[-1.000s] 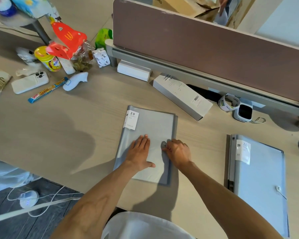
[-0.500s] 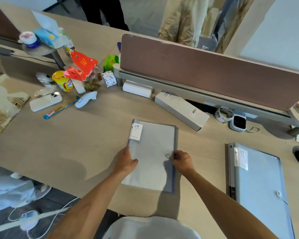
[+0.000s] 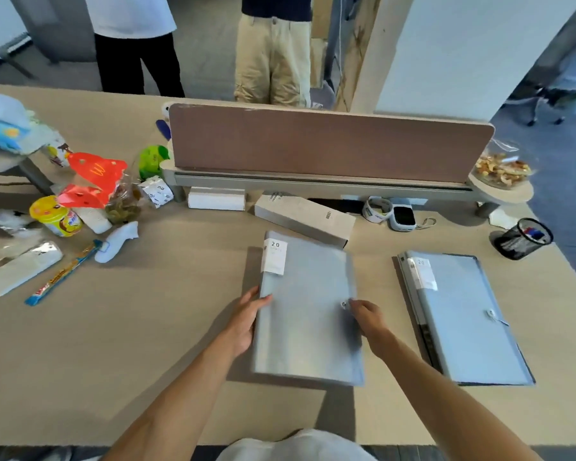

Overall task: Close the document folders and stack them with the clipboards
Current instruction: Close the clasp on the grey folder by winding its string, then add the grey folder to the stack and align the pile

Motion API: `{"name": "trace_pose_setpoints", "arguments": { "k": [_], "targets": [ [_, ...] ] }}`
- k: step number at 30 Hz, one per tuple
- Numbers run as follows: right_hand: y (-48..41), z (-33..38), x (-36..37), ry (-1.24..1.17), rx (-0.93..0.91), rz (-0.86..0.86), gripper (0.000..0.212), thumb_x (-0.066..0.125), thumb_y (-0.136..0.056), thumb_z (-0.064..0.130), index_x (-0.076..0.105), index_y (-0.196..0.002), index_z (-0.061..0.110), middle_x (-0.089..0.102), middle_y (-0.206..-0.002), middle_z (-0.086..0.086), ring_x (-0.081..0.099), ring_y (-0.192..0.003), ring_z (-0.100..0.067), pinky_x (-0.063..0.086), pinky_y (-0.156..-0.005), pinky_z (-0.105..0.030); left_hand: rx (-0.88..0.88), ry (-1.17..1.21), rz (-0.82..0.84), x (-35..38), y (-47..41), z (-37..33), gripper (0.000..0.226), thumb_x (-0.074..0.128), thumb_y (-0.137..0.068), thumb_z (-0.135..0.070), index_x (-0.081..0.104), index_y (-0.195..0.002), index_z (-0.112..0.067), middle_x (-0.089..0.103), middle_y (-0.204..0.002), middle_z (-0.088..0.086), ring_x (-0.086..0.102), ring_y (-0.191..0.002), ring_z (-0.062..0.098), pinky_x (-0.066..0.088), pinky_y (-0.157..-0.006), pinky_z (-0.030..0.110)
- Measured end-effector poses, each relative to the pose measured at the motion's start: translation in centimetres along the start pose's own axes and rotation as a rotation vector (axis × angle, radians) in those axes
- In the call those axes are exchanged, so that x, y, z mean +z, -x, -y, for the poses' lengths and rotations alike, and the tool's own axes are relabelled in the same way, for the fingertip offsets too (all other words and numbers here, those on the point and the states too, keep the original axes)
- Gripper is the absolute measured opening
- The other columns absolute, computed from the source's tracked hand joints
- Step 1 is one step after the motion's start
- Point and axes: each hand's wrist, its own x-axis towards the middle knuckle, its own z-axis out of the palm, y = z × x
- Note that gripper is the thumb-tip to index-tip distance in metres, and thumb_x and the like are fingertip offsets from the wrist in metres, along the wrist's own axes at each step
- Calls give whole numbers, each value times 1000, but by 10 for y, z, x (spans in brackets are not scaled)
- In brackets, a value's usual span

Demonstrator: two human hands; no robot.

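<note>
Lying at the bench's point(image 3: 147, 327) left, a red carton point(image 3: 97, 168) shows the McDonald's "M". The left hand point(image 3: 246, 319) has its grip closed on the left edge of a grey folder point(image 3: 306, 311) tagged "20". The right hand point(image 3: 368, 312) pinches its clasp edge. A second folder point(image 3: 463, 321), also tagged "20", rests rightward, apart.

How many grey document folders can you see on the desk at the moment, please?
2. One grey folder lies at the centre, held by the left hand and the right hand. The second folder lies to its right, on top of a stack whose lower items cannot be identified.
</note>
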Motion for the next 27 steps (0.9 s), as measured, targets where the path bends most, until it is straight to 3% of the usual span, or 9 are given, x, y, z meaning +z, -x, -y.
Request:
{"name": "trace_pose_setpoints", "arguments": {
  "k": [4,7,9,12,14,16,19,24,27],
  "targets": [
    [13,13,-42,-81,-107,-231,20,50,-97,24,61,-90,9,56,-78,0,51,-75,-14,39,-72,-31,-14,-56,139,41,-16,-4,43,63,-87,-9,56,-128,-15,67,-123,14,64,-104,30,50,-97,45],
    [14,15,-85,-96,-137,-375,19,50,-95,20,59,-82,9,58,-78,-6,54,-78,-22,39,-74,-31,6,-149,154,89,-21,0,43,62,-89,-11,51,-130,-16,67,-119,12,65,-100,28,51,-92,43],
    [13,11,-121,-92,-150,-431,13,50,-91,21,57,-94,11,58,-86,-7,55,-85,-23,40,-70,-29,26,-227,165,127,-20,7,43,60,-91,-12,47,-132,-17,66,-118,10,64,-101,27,51,-92,43],
    [8,-2,-171,-124,-116,-490,30,50,-93,22,49,-122,15,59,-102,-11,54,-90,-24,39,-72,-30,65,-403,193,183,-21,21,45,57,-94,-19,41,-136,-18,62,-125,7,61,-111,25,49,-96,40],
    [4,-11,-207,-121,-103,-511,36,47,-95,19,44,-130,11,60,-109,-15,54,-85,-24,39,-72,-31,95,-508,207,221,-25,34,48,57,-94,-24,40,-138,-18,61,-128,5,60,-114,23,47,-100,40],
    [-2,-21,-236,-105,-93,-507,37,45,-96,16,44,-132,9,60,-111,-16,52,-83,-23,40,-72,-32,94,-599,206,250,-30,48,56,60,-87,-35,39,-138,-21,61,-129,2,60,-114,22,46,-103,42],
    [-17,-36,-286,-89,-94,-483,39,46,-95,17,45,-133,9,59,-122,-17,55,-102,-30,42,-84,-32,77,-695,144,288,-57,88,71,61,-69,-52,43,-133,-27,63,-128,-1,63,-110,20,47,-102,44],
    [-52,-57,-334,-118,-70,-270,47,52,-96,24,45,-136,1,54,-134,-17,51,-123,-33,38,-105,-41,61,-812,-22,335,-57,123,47,53,-62,-46,57,-106,-29,68,-109,-2,67,-97,21,54,-91,42],
    [-73,-77,-345,-31,-20,-185,50,54,-93,36,51,-132,6,59,-130,-15,56,-118,-34,43,-105,-47,52,-855,-86,338,-66,148,48,50,-60,-46,61,-103,-27,63,-113,-3,63,-102,19,54,-91,43]
  ]
}}
